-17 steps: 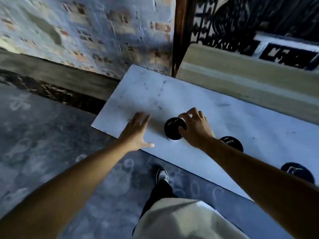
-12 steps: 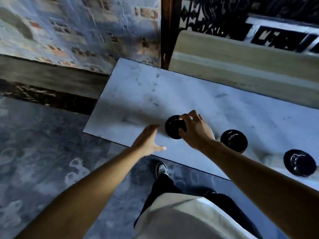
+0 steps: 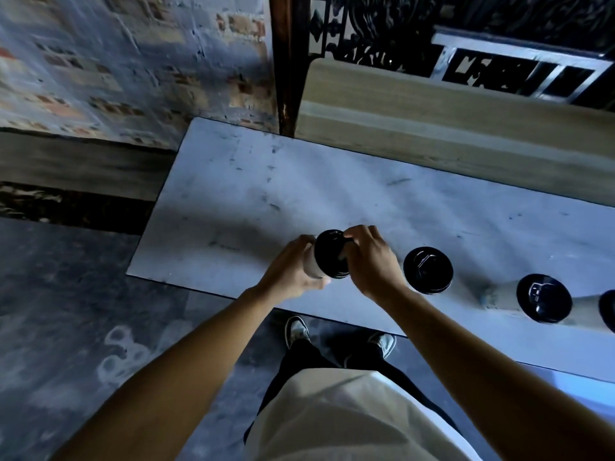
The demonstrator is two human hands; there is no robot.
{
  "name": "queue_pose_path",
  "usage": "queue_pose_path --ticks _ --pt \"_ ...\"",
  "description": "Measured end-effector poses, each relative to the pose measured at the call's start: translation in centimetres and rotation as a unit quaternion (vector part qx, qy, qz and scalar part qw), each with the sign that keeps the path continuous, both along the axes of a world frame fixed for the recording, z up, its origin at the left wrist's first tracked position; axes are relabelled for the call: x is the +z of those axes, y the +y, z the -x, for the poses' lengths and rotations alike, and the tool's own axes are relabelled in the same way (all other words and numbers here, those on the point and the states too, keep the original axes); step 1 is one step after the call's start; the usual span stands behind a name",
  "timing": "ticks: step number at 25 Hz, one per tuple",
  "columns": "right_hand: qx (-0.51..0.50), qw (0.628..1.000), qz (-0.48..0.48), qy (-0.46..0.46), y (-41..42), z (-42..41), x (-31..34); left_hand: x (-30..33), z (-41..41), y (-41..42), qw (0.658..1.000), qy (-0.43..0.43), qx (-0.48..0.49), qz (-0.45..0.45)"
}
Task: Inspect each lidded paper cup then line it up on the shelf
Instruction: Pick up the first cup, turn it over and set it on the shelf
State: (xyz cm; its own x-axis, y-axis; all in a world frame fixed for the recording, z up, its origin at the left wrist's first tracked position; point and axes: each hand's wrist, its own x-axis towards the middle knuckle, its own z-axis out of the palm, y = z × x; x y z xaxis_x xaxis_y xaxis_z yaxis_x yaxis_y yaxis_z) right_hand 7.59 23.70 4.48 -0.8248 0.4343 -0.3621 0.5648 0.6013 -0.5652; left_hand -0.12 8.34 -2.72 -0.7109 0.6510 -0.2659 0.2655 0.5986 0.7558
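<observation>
A white paper cup with a black lid is held tilted over the white marble shelf. My left hand wraps the cup's body from the left. My right hand grips the lid's right rim with its fingertips. Two more lidded cups stand upright in a row to the right, and the edge of another black lid shows at the frame's right border.
A brick wall and a dark wooden post rise behind the shelf's left end. A pale wooden ledge runs along the back. The shelf's left half is bare marble. My feet stand on grey floor below its front edge.
My left hand moved from the shelf's edge onto the cup's side. The cup, earlier upright under my right hand, is now tilted and held in both hands.
</observation>
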Motion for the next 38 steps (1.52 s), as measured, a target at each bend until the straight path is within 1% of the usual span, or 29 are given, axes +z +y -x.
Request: queue_pose_path --ticks 2,3,6,8,10,12,13,16,19,22,25,26,27,28,29,30,31,32,33,34,38 --pt "-0.051 0.997 0.059 0.002 0.3 -0.2 0.3 1.6 -0.5 -0.4 1.0 0.012 0.0 0.021" --pt "-0.064 0.994 0.085 0.008 0.3 -0.4 0.6 2.6 -0.8 -0.5 0.998 0.031 -0.008 0.047" --pt "-0.111 0.976 0.181 0.04 0.0 -0.7 0.8 4.7 -1.8 -0.3 0.987 0.114 -0.027 0.114" --pt "-0.177 0.951 0.25 0.043 -0.5 -0.7 0.7 5.4 -2.4 0.0 0.975 0.168 -0.043 0.139" --pt "-0.243 0.916 0.315 0.048 -1.0 -0.7 0.7 5.7 -3.0 0.4 0.961 0.217 -0.062 0.16" --pt "-0.29 0.886 0.356 0.066 -1.1 -0.8 0.6 6.1 -3.5 0.8 0.948 0.253 -0.081 0.176" --pt "-0.304 0.877 0.364 0.075 -1.1 -0.9 0.6 6.3 -3.6 1.0 0.944 0.264 -0.086 0.179" --pt "-0.304 0.876 0.363 0.094 -0.9 -1.0 0.2 6.5 -3.6 1.3 0.935 0.29 -0.09 0.181" --pt "-0.282 0.889 0.35 0.091 -0.9 -0.9 0.1 6.7 -3.0 1.3 0.93 0.301 -0.102 0.185" --pt "-0.242 0.902 0.349 0.07 -0.6 -0.7 0.3 6.6 -2.6 1.1 0.933 0.3 -0.094 0.176" --pt "-0.217 0.899 0.375 0.064 -0.3 -0.2 0.8 6.7 -2.2 0.9 0.943 0.282 -0.066 0.163" --pt "-0.216 0.892 0.391 0.064 -0.1 0.0 0.9 6.8 -2.0 0.8 0.952 0.263 -0.049 0.149" --pt "-0.227 0.877 0.418 0.068 0.1 0.2 1.0 7.1 -1.9 0.9 0.965 0.227 -0.026 0.128" --pt "-0.248 0.855 0.45 0.076 0.4 0.5 1.0 7.3 -1.8 1.0 0.98 0.17 -0.001 0.099" --pt "-0.277 0.824 0.486 0.089 0.7 0.9 1.1 7.8 -1.8 1.1 0.993 0.093 0.03 0.067" --pt "-0.309 0.789 0.52 0.105 0.9 1.1 1.1 8.2 -1.9 1.3 0.997 0.011 0.069 0.031" --pt "-0.33 0.758 0.549 0.123 1.0 1.3 1.2 8.3 -2.0 1.6 0.992 -0.06 0.113 -0.008" --pt "-0.334 0.743 0.564 0.136 1.0 1.3 1.1 8.3 -2.0 1.9 0.981 -0.11 0.155 -0.045" --pt "-0.325 0.742 0.57 0.137 0.8 1.3 1.1 8.3 -2.0 2.2 0.971 -0.134 0.186 -0.071" --pt "-0.312 0.749 0.569 0.134 0.6 1.1 0.8 8.3 -1.9 2.5 0.964 -0.145 0.205 -0.084" --pt "-0.282 0.736 0.605 0.116 0.5 -0.1 -0.2 7.9 -2.4 2.9 0.956 -0.156 0.232 -0.091"
